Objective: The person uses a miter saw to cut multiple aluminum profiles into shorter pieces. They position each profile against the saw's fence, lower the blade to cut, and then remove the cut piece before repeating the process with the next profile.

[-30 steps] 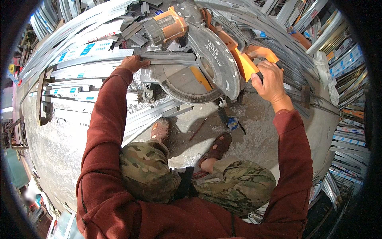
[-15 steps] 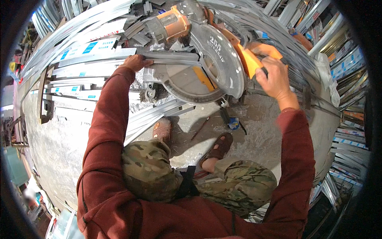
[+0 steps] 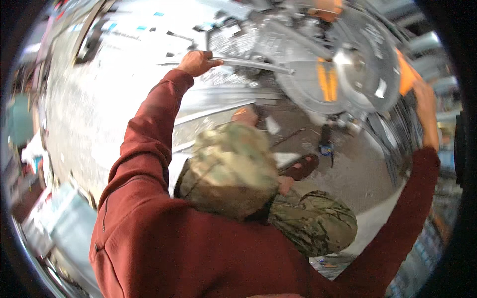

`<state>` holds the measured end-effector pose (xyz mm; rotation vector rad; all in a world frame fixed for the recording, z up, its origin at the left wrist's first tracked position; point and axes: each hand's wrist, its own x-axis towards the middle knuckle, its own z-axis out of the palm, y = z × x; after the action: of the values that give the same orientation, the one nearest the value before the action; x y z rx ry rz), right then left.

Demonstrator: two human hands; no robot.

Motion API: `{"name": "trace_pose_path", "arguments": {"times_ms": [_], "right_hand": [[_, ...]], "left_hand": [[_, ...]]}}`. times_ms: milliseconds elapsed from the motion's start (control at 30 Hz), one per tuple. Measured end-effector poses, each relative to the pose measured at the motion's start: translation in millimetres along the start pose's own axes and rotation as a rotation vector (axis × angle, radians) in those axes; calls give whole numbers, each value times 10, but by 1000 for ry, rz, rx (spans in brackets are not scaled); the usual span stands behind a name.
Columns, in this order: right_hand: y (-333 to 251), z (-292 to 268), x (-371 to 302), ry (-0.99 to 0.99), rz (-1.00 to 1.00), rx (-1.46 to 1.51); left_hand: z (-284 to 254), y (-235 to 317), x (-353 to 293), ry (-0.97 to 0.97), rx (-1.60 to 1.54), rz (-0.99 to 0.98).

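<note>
My left hand (image 3: 196,63) is closed around a thin silver metal profile (image 3: 253,64), off to the left of the miter saw. The profile's right end reaches over the saw's round grey table (image 3: 298,82), beside a yellow insert (image 3: 327,82). On the far right, my right hand (image 3: 425,104) is wrapped round the orange handle (image 3: 407,74) of the miter saw. The saw's round grey blade guard (image 3: 370,54) sits at the right of the table. Motion blurs much of the picture, and my right fingers are partly hidden.
Long metal profiles (image 3: 213,97) lie on the floor left of the saw. My camouflage-trousered knees (image 3: 228,169) and sandalled foot (image 3: 302,166) are close in front. A small blue item (image 3: 326,149) lies below the saw. A pale bin-like object (image 3: 69,218) stands lower left.
The view has swung to the left, so the saw shows farther right. My left hand has drawn the metal profile away from the saw's fence. My right hand keeps its hold on the handle.
</note>
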<state>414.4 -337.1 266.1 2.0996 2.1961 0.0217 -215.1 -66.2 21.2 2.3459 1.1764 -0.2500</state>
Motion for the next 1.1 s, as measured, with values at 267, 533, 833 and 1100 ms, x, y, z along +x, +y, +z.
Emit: {"name": "trace_pose_path", "arguments": {"times_ms": [267,533,833,1100], "right_hand": [[954,429,-218,48,82,83],[538,284,-215,26,289,303],[761,206,-395,103,280,200],[-450,-229,215,117,295,323]], "left_hand": [[1090,-1494,-2233,66,59,-140],[1522,-1401,-2366,-34,-14,-226],[2138,-1275,-1591,18,98,-11],[1045,-780,-1536,61,-29,-33]]}}
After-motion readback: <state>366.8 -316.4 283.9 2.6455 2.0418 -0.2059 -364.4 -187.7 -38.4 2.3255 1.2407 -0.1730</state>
